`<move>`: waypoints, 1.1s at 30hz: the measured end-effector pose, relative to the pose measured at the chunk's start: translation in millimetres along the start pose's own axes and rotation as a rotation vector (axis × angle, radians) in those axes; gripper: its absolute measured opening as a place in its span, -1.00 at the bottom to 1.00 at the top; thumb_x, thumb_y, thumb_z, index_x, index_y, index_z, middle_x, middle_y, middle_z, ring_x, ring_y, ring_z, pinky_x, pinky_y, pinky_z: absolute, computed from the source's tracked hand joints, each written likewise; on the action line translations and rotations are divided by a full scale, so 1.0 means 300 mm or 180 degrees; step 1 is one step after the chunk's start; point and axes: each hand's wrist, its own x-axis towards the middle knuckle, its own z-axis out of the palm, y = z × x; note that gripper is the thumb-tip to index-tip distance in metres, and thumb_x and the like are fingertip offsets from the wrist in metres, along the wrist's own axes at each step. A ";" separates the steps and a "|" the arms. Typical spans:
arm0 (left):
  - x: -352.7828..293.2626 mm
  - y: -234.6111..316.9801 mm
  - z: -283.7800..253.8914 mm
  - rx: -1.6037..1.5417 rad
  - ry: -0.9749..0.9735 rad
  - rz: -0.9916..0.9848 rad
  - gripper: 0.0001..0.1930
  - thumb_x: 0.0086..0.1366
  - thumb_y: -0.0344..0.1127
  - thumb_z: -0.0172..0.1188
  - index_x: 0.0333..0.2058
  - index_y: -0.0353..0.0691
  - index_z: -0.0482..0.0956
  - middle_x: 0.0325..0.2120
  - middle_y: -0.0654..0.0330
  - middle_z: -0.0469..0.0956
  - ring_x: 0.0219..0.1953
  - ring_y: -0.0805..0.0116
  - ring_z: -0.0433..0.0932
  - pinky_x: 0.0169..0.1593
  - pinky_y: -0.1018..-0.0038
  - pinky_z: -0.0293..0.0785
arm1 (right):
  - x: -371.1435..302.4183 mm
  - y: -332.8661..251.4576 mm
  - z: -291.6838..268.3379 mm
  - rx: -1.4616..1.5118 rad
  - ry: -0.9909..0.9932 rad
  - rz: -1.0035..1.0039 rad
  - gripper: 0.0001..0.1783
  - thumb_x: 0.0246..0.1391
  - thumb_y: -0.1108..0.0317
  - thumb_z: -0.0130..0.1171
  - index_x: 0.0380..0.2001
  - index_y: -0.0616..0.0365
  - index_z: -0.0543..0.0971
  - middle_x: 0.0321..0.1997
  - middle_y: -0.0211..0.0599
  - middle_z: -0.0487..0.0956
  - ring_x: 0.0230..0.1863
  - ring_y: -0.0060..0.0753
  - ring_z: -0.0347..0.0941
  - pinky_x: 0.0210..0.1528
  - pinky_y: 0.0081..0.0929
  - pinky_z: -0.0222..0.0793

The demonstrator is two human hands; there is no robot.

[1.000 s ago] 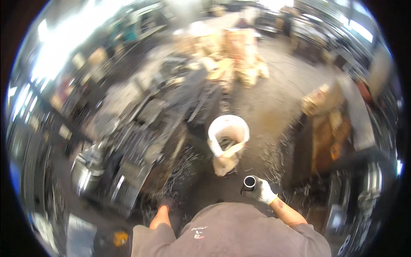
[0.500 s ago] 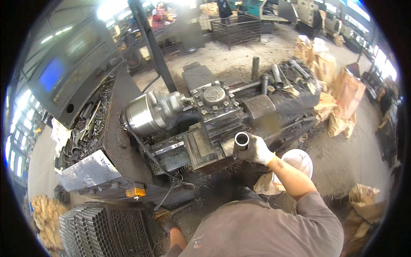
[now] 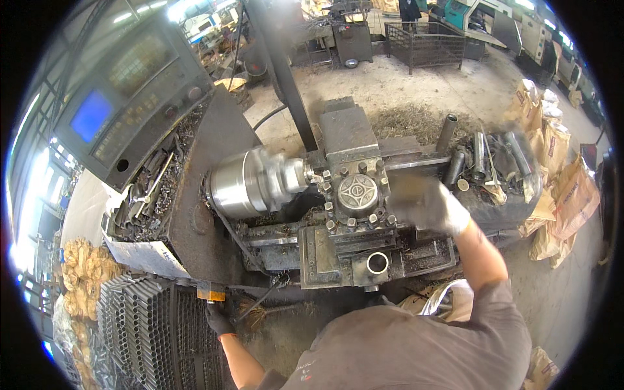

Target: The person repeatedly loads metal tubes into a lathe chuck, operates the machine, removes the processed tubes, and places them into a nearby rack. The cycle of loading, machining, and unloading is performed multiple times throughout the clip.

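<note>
My right hand (image 3: pixel 447 209), in a white glove, is smeared by motion just right of the lathe's tool post (image 3: pixel 357 194); a dark, blurred shape lies at its fingers, and I cannot make out whether it is held. A short metal tube (image 3: pixel 377 262) stands on end at the near edge of the carriage, its open mouth facing up, with no hand on it. Low on the left, my left hand (image 3: pixel 220 320) wears a dark glove. It is beside stacked tubes (image 3: pixel 133 318), just below an orange box (image 3: pixel 210 294); its fingers do not show clearly.
The blurred chuck (image 3: pixel 244 184) is left of the tool post. A control panel with a blue screen (image 3: pixel 91 116) rises at far left. Several tubes and tools lie on the right end of the lathe (image 3: pixel 484 162), near paper sacks (image 3: pixel 569 198). A wire cage (image 3: pixel 426 45) stands behind.
The tube that my right hand held is now upright on the carriage, released. That hand has moved farther right and away from me. My left hand has shifted left toward the stacked tubes.
</note>
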 end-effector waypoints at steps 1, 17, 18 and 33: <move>0.011 -0.014 0.008 -0.0557 -0.0138 0.0095 -0.53 0.52 0.05 0.11 0.09 -0.27 0.57 -0.03 -0.14 0.61 -0.04 -0.19 0.62 0.01 0.04 0.56 | 0.098 -0.003 -0.022 0.0073 0.0110 0.0103 -0.67 0.19 0.31 0.33 0.02 0.12 0.69 -0.11 -0.23 0.71 -0.14 -0.38 0.64 0.01 -0.37 0.57; -0.593 0.138 0.304 -0.3652 -0.0337 -0.1784 -0.89 0.43 -0.30 0.22 -0.22 -0.18 0.52 -0.45 0.22 0.47 -0.49 0.41 0.38 -0.44 0.37 0.35 | 0.901 0.394 0.298 -0.1268 -0.2083 0.0511 -0.48 0.29 0.22 0.29 0.28 0.03 0.56 0.26 -0.23 0.65 0.20 -0.28 0.58 0.16 -0.21 0.57; -0.612 0.087 0.327 -0.3747 -0.0389 -0.1709 -0.91 0.41 -0.32 0.20 -0.23 -0.18 0.52 -0.45 0.21 0.47 -0.50 0.41 0.37 -0.45 0.37 0.34 | 0.897 0.374 0.207 -0.0813 -0.1139 0.1108 -0.55 0.30 0.22 0.27 0.21 0.06 0.60 0.18 -0.21 0.68 0.11 -0.31 0.62 0.06 -0.24 0.61; -0.509 0.371 0.191 -0.2039 -0.1831 -0.1085 -0.62 0.41 -0.19 0.20 0.06 -0.33 0.62 -0.05 -0.08 0.69 -0.12 0.00 0.67 -0.03 0.19 0.54 | 0.697 0.489 -0.088 -0.1494 -0.1583 0.2003 -0.29 0.27 -0.04 0.28 0.39 0.04 0.49 0.37 -0.10 0.57 0.20 -0.08 0.64 0.25 -0.25 0.57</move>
